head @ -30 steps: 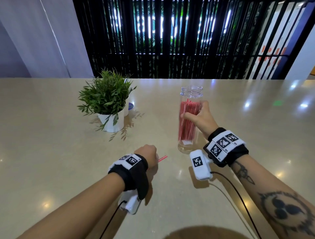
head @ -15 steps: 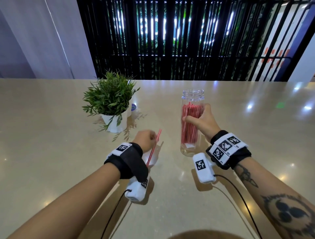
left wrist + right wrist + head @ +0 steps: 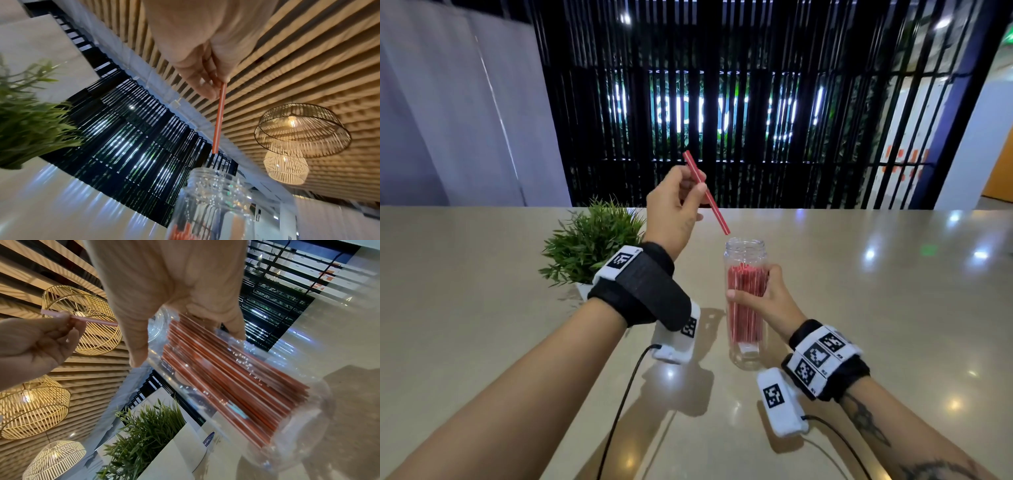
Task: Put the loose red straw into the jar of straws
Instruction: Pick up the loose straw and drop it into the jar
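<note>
Left hand [image 3: 674, 210] raised, fingers pinching red straw [image 3: 707, 194] tilted, tip just above jar [image 3: 745, 301] mouth; right hand [image 3: 768, 305] fingers wrap jar on counter [image 3: 482, 308]; plant [image 3: 592, 240] left.

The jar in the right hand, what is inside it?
The jar holds a packed bundle of red straws standing upright, below its neck. The right hand covers part of them.

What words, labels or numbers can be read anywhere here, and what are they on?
No text here can be read.
Wrist bands: black-and-white square code patterns, with tiny print beside them too small to read.
White pot of the plant: a round blue mark, blurred.
Glowing shapes behind the dark slats: cut up, unreadable.
Jar: no label visible.
</note>
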A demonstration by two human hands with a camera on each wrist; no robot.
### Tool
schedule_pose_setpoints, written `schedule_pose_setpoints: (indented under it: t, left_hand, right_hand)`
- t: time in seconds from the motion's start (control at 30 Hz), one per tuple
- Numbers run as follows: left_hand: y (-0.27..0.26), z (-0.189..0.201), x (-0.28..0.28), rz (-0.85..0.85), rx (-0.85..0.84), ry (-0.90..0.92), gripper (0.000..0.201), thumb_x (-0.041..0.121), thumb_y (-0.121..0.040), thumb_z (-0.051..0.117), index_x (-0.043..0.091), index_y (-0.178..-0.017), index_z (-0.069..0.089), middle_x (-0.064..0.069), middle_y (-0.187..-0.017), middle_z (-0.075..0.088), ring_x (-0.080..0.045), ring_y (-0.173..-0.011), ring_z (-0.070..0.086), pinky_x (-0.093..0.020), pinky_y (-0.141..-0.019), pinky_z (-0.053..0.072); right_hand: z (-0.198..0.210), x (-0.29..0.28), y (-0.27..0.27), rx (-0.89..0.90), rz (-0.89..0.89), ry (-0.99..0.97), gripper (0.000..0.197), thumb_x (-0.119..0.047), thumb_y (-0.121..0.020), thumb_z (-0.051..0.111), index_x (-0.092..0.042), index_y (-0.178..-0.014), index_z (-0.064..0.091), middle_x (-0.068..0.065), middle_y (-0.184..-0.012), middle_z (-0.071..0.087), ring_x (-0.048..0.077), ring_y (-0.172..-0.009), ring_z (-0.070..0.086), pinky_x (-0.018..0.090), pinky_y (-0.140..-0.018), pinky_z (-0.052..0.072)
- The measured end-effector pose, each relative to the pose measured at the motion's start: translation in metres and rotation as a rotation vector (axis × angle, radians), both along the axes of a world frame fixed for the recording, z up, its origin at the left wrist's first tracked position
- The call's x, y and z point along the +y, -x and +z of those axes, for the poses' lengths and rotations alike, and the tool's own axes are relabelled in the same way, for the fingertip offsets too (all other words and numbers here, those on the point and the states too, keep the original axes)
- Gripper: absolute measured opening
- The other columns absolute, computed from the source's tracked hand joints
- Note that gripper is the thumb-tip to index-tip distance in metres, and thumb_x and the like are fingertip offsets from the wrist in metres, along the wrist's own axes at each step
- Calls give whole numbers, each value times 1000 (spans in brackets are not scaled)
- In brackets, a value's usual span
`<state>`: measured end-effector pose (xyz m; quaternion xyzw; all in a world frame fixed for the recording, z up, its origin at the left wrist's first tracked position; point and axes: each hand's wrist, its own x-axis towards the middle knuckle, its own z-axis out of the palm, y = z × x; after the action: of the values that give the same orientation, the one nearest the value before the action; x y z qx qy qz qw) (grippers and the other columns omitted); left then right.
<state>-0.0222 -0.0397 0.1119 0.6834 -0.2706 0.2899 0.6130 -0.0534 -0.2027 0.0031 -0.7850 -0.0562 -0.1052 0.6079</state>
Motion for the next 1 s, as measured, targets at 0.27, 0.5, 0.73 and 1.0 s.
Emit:
schedule_pose_setpoints:
  t: [0.27, 0.5, 0.73, 1.0]
  left_hand:
    - [0, -4, -22, 30, -24, -313, 14, 10, -90, 47, 6, -96, 58, 14, -73, 51, -5, -72, 51, -18, -63, 44]
    - [4, -22, -23, 102, -51, -606, 21, 21, -93, 41, 7, -96, 56, -12, -91, 68, -27, -85, 62, -47, -80, 51]
    - [1, -30, -23, 170, -39, -670, 26, 24, -94, 40, 4, -95, 57, -6, -90, 50, -20, -88, 43, -28, -75, 34]
    - [0, -36, -13, 181, 34, -624, 37, 38, -91, 43, 17, -120, 52, -5, -122, 49, -18, -112, 47, -35, -92, 44]
  right_hand:
    - [5, -2, 7, 24, 70, 10, 62, -17, -75, 72, -12, -119, 28, -5, -108, 51, 2, -98, 52, 25, -85, 43]
    - [8, -4, 8, 15, 76, -1, 58, -15, -75, 71, -14, -115, 29, -6, -107, 51, 2, -97, 52, 17, -75, 43]
    - [11, -1, 9, 6, 68, -8, 62, -19, -73, 74, -13, -117, 30, -2, -108, 54, 7, -101, 56, 30, -91, 47]
    - [13, 1, 10, 9, 88, -33, 69, -25, -67, 74, -12, -119, 30, -3, -111, 51, 6, -101, 54, 19, -80, 44]
